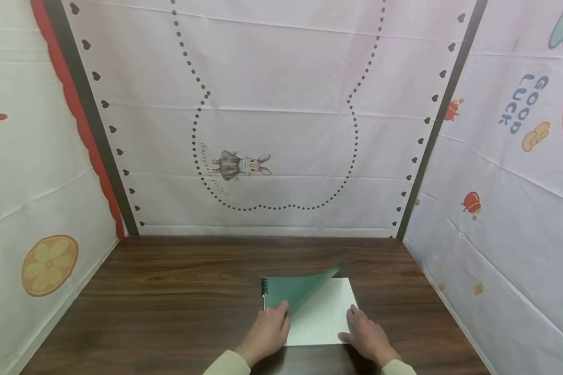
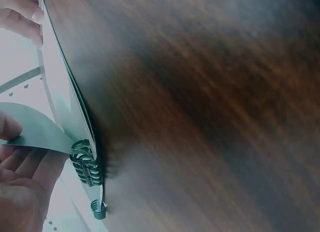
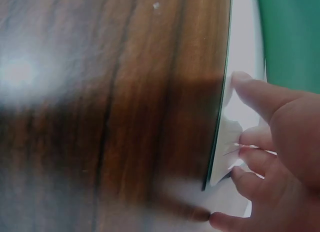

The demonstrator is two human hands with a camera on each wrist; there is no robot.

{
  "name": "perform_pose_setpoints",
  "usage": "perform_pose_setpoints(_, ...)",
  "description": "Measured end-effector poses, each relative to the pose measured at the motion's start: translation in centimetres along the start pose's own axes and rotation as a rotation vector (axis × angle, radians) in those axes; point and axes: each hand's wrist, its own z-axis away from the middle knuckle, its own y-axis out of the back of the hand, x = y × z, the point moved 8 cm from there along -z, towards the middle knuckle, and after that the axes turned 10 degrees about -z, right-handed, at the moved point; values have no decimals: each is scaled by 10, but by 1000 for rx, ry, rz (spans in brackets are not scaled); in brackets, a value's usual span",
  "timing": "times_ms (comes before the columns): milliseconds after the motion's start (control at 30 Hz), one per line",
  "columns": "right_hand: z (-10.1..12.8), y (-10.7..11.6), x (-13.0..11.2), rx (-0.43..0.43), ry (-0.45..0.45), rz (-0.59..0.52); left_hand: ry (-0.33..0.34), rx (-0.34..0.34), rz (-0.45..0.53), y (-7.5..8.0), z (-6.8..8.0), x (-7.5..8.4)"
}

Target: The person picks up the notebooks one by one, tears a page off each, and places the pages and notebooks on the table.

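Note:
A spiral notebook lies on the table with its lined white page [image 1: 321, 317] showing. Its green cover [image 1: 286, 292] is lifted and curves up over the left part of the page. My left hand [image 1: 268, 330] pinches the cover, thumb on one face and fingers behind it, as the left wrist view shows. Dark coil binding [image 2: 86, 164] runs along the notebook's left side. On the right side, my right hand [image 1: 368, 336] rests at the page's edge. In the right wrist view its thumb and fingertips [image 3: 245, 138] touch the paper, the little finger beyond the edge.
The notebook lies near the front of a dark wood-grain table [image 1: 178, 281]. Printed white cloth walls, such as the back one [image 1: 281, 130], enclose the table at the back, left and right.

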Motion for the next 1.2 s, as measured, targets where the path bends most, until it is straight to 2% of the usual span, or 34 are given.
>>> perform_pose_setpoints(100,-1,-2,0,-19,-19,23,15,11,24,3,1,-1)
perform_pose_setpoints(267,2,-3,0,-23,-33,26,58,-14,107,6,4,-5)
perform_pose_setpoints(367,2,-4,0,-23,-44,26,79,-16,121,9,5,-8)
perform_pose_setpoints(533,1,-6,-1,-10,-58,37,109,20,99,18,7,-12)
perform_pose_setpoints(733,1,-7,-1,0,-62,33,169,33,91,23,13,-22)
perform_pose_setpoints(967,0,-6,1,-12,-67,0,207,91,2,35,22,-30)
perform_pose_setpoints(1200,1,-5,0,-23,-49,-7,221,124,-22,43,31,-34)
